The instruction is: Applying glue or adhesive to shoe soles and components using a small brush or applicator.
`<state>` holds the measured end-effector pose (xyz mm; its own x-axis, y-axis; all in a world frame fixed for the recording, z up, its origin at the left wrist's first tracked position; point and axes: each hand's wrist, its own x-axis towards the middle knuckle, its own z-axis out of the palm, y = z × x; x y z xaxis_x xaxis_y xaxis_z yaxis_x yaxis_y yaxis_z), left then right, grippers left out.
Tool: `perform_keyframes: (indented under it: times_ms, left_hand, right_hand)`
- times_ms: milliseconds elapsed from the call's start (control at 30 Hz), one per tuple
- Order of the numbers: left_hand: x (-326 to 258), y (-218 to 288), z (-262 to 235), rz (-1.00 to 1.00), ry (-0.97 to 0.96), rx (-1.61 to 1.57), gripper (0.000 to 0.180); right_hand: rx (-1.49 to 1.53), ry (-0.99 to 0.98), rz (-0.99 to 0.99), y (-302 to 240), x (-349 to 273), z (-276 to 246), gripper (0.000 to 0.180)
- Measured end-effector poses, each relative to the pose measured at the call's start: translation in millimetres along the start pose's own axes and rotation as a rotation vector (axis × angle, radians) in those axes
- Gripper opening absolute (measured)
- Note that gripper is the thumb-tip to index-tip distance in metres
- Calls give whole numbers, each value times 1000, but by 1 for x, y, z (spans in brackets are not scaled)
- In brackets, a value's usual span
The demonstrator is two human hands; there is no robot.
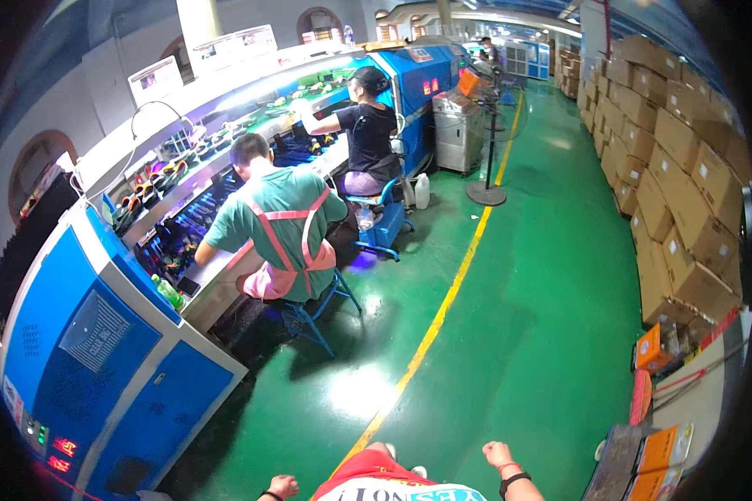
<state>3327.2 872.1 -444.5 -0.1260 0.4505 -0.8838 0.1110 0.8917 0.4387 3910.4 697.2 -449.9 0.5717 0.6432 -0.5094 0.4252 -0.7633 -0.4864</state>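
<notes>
My left hand (283, 487) shows at the bottom edge, fingers curled into a loose fist, holding nothing that I can see. My right hand (499, 455) is also low in the picture, closed in a fist above a dark wristband and a red cord, empty. Between them are my red shorts (368, 466) and a white shirt edge. Both hands hang over the green floor (526, 317), far from any object.
A blue machine cabinet (100, 359) stands at left. Two seated workers, one in a green shirt (280, 225) and one in black (368, 138), sit at a lit conveyor line. Stacked cardboard boxes (677, 167) line the right. A fan stand (487, 194) sits on the yellow line (443, 309).
</notes>
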Motion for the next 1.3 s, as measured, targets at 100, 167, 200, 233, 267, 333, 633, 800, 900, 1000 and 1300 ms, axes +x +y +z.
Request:
perform_keyframes:
  times_ms: [100,167,200,233,267,333,633,800,900,1000,1300]
  left_hand:
    - [52,13,29,130,-42,303,27]
    - [89,38,63,282,-84,607,24]
    - [109,55,83,362,-105,758,23]
    - [130,75,105,445,-125,910,23]
    - [151,96,130,526,-149,1063,23]
    - [186,151,186,705,-195,1364,25]
    - [165,598,540,809,-417,263,19]
    - [137,714,648,838,-709,237,37]
    - [174,730,684,689,-827,328,38]
    - [260,708,676,740,-507,463,35]
    - [308,693,647,44,-53,114,20]
  right_hand:
    - [-20,3,-73,-43,80,-36,19]
    - [-91,-66,-119,-64,130,-51,16]
    - [-93,-95,-138,-68,154,-53,16]
    - [-104,-145,-132,-71,174,-56,15]
    - [-151,-202,-100,-71,196,-54,18]
    - [-249,-261,-200,-53,234,-54,18]
    - [-119,-303,-353,-107,415,-147,23]
    - [-109,-303,-425,-209,515,-190,28]
    - [-103,-289,-452,-236,584,-212,30]
    - [-198,-332,-477,-202,679,-209,25]
    - [-331,-395,-286,-269,848,-327,24]
